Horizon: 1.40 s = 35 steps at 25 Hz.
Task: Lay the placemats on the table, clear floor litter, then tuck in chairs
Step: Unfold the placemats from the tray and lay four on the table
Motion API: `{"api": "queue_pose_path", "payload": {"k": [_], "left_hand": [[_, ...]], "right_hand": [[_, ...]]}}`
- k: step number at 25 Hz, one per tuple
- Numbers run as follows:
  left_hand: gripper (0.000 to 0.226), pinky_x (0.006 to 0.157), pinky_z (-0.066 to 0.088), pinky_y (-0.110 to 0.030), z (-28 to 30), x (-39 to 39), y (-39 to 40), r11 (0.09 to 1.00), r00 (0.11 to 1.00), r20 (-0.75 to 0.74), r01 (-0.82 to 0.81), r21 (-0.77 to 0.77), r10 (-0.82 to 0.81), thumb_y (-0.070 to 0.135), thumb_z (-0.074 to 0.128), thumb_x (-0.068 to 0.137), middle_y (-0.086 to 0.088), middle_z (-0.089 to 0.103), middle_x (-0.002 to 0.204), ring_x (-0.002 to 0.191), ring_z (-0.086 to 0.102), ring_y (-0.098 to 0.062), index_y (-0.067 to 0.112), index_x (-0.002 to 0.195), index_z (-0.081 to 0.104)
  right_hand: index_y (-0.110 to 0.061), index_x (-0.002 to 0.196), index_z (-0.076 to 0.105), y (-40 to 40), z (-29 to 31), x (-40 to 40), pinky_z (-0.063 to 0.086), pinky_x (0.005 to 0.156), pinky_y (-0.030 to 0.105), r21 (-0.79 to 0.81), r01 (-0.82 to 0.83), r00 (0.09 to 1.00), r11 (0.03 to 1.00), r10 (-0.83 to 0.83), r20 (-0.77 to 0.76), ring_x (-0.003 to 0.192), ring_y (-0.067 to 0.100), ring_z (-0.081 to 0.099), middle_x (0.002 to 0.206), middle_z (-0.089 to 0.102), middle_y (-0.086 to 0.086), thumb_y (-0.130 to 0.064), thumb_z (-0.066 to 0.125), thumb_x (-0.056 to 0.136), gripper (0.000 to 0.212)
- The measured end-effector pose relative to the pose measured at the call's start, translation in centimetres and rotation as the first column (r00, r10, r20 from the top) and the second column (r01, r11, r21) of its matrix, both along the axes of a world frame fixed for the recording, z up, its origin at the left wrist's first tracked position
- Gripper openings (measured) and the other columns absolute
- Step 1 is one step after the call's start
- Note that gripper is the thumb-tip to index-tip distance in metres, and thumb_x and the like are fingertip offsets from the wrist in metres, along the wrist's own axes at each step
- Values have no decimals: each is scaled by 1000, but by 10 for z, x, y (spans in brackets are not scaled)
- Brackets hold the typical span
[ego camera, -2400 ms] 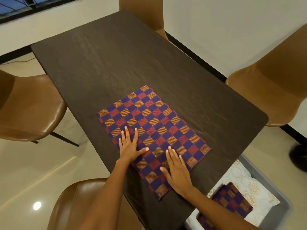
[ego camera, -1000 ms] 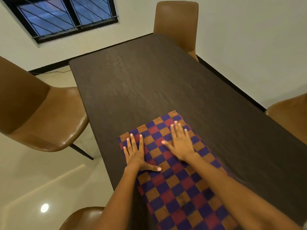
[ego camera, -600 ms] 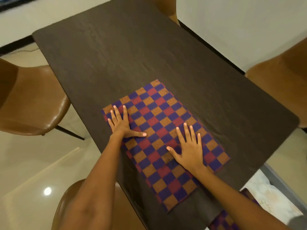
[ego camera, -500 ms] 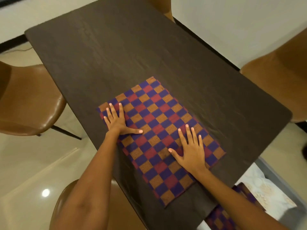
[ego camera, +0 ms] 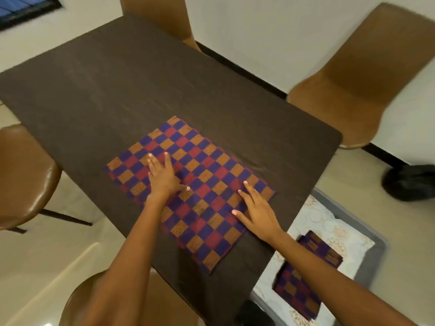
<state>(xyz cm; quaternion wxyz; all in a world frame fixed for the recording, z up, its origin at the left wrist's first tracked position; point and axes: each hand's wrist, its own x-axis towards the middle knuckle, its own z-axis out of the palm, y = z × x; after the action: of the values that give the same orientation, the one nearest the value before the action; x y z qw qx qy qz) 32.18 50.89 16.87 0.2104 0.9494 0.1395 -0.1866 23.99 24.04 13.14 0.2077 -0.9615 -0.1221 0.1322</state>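
A checkered placemat [ego camera: 202,175] in blue, red and orange lies flat on the near part of the dark table [ego camera: 122,85]. My left hand [ego camera: 164,176] rests flat on the mat's left middle, fingers straight. My right hand [ego camera: 257,211] lies flat on the mat's right edge, fingers spread. A second folded placemat [ego camera: 303,281] of the same pattern sits in a grey bin [ego camera: 374,257] on the floor at the lower right, partly hidden by my right forearm.
Brown chairs stand around the table: one at the left [ego camera: 23,175], one at the far end [ego camera: 162,17], one at the right [ego camera: 360,74], one below me [ego camera: 77,302]. A white patterned cloth [ego camera: 329,220] lines the bin. A black object [ego camera: 412,182] lies on the floor at right.
My left hand slid right from the mat's left corner toward its middle. My right hand moved toward the mat's right edge. The camera view shifted.
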Motion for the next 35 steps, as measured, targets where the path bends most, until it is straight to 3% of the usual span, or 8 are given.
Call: {"api": "queue_pose_path", "payload": {"k": [4, 10, 13, 20, 28, 30, 32, 35], "left_hand": [[70, 118, 19, -46, 2, -69, -143, 947, 941, 309, 215, -239, -136, 29, 63, 88, -22, 4, 157, 146, 4, -34, 8, 145, 29], [46, 96, 48, -32, -57, -189, -294, 733, 760, 406, 629, -260, -508, 15, 72, 76, -15, 44, 143, 129, 49, -27, 17, 120, 56], [43, 106, 40, -32, -115, -216, -318, 777, 827, 128, 559, -290, -547, 13, 56, 88, -7, 40, 147, 134, 40, -23, 14, 131, 51], [41, 92, 48, -35, -214, -242, -341, 966, 926, -340, 81, -246, -164, 11, 56, 90, -17, 49, 125, 115, 53, -30, 4, 128, 40], [10, 70, 47, -26, -221, -257, -347, 971, 979, -188, 27, -238, -73, 9, 65, 83, -9, 66, 100, 90, 62, -23, 5, 92, 63], [5, 66, 44, -22, -217, -258, -349, 969, 984, -156, 42, -243, -82, 11, 68, 82, -5, 67, 94, 85, 64, -20, 9, 86, 66], [4, 66, 49, -25, -213, -261, -355, 947, 982, -118, 106, -303, -147, 12, 67, 81, -4, 65, 86, 78, 63, -18, 13, 79, 64], [9, 62, 47, -23, -199, -264, -367, 841, 971, -1, 207, -501, -240, 3, 65, 80, -1, 56, 75, 70, 56, -16, 9, 74, 60]], "right_hand": [[-17, 130, 52, -59, 7, -57, 45, 100, 33, 115, 198, 974, 973, -209, 91, 131, 18, 43, 148, 39, 2, -41, 45, 96, 42], [-10, 114, 60, -155, -51, -153, 47, 75, 28, 114, 678, 734, 726, -676, -61, 104, 25, 60, 119, 59, 8, -10, 53, 93, 22], [-10, 117, 59, -177, -105, -179, 47, 76, 31, -77, 680, 694, 729, -674, -252, 107, 25, 56, 124, 55, 9, -14, 53, 93, 25], [-19, 143, 36, -194, -195, -213, 42, 105, 41, -211, 357, 676, 910, -408, -613, 130, 34, 43, 158, 17, 10, -29, 51, 93, 52], [-16, 125, 57, -195, -197, -218, 44, 96, 35, -109, 502, 689, 858, -474, -548, 118, 32, 54, 152, 33, 8, -32, 47, 97, 34], [-14, 105, 65, -189, -189, -211, 48, 88, 37, -12, 666, 615, 746, -558, -558, 98, 29, 61, 115, 64, 7, -39, 44, 98, 34], [-12, 83, 63, -183, -182, -199, 50, 75, 38, 74, 825, 487, 561, -638, -596, 78, 25, 61, 74, 62, -1, -50, 48, 93, 42], [-8, 78, 57, -186, -170, -180, 42, 61, 31, 86, 910, 382, 404, -741, -552, 70, 25, 58, 69, 58, 4, -40, 60, 89, 33]]}}
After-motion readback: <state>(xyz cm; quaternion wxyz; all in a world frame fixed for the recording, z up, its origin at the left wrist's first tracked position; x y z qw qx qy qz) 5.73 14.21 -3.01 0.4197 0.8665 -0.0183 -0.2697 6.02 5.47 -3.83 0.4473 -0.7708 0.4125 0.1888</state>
